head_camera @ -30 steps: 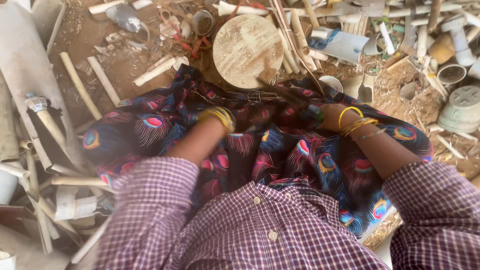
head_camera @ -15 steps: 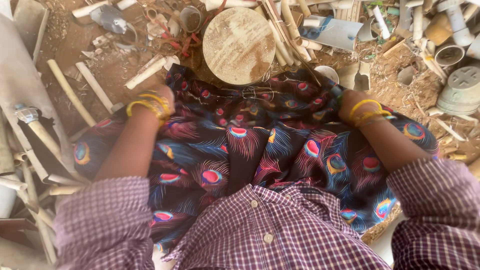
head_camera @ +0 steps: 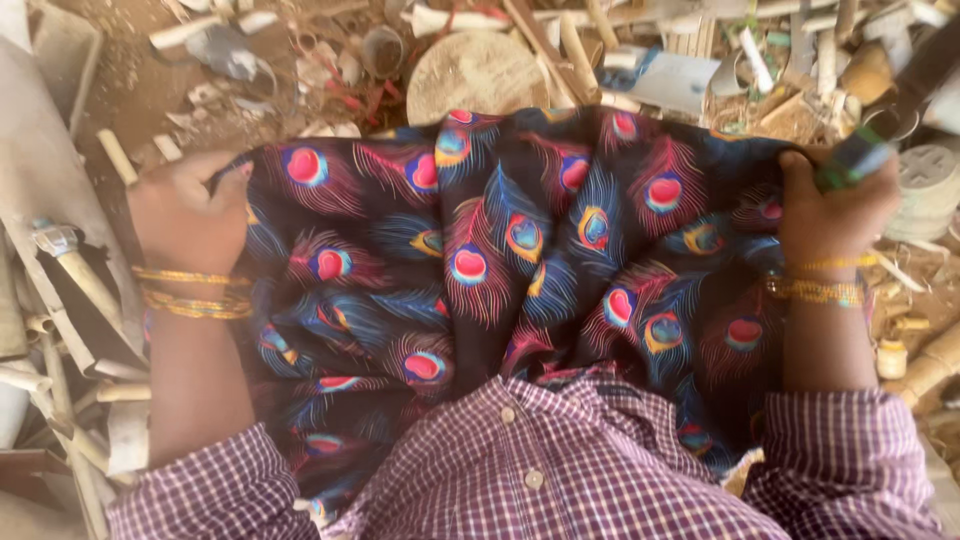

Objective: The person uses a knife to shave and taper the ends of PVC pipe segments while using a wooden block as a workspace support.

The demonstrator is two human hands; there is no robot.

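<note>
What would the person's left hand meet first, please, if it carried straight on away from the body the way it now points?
The left hand, gripping the peacock-print cloth, points toward the top of the view. Probably it would meet bare dirt ground first, then the grey scrap; depth is unclear.

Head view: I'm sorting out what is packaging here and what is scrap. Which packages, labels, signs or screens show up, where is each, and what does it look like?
Flat pale blue-grey card or packet: on the ground just past the peacock-feather cloth, right of the round wooden disc; roughly rectangular, too blurred to tell which it is.
Round pale cups or tubs: at the right edge, beyond the right hand; no label visible.
No signs or screens in view.
</note>
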